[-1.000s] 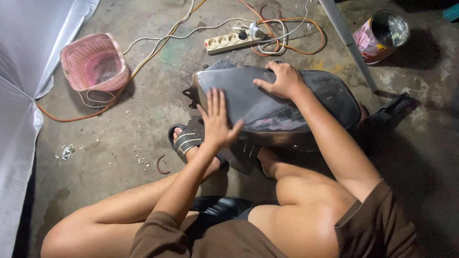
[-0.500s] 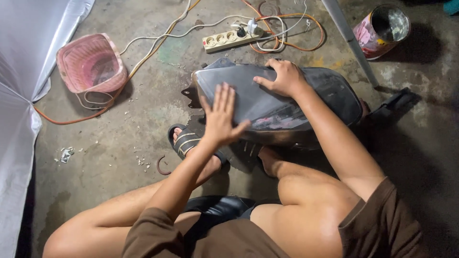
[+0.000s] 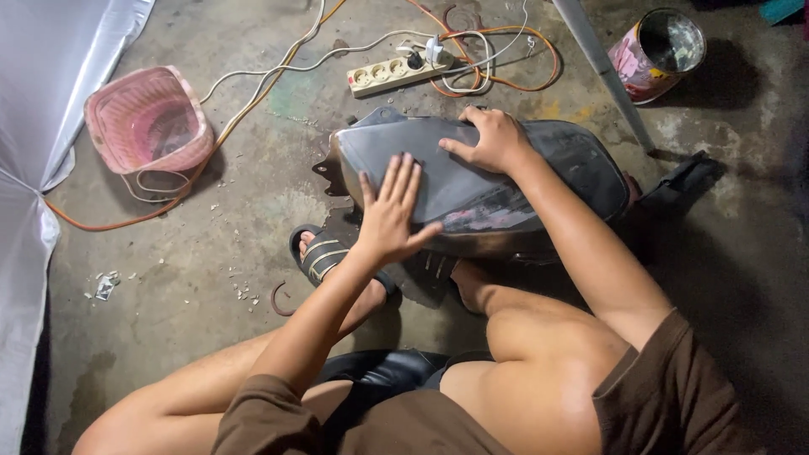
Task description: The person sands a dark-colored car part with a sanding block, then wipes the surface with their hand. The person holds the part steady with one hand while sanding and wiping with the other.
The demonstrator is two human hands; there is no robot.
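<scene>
The panel (image 3: 506,190), a dark, glossy curved body part, lies on the floor (image 3: 211,278) in front of the seated person's knees. The left hand (image 3: 392,215) lies flat on its near end, fingers spread, gripping nothing. The right hand (image 3: 497,139) presses on its far edge, fingers curled over the top. A sandal (image 3: 324,253) sits just below the panel. A pink basket (image 3: 147,122) stands well to the left, a power strip (image 3: 396,72) beyond the panel, and a can (image 3: 657,50) at the far right.
</scene>
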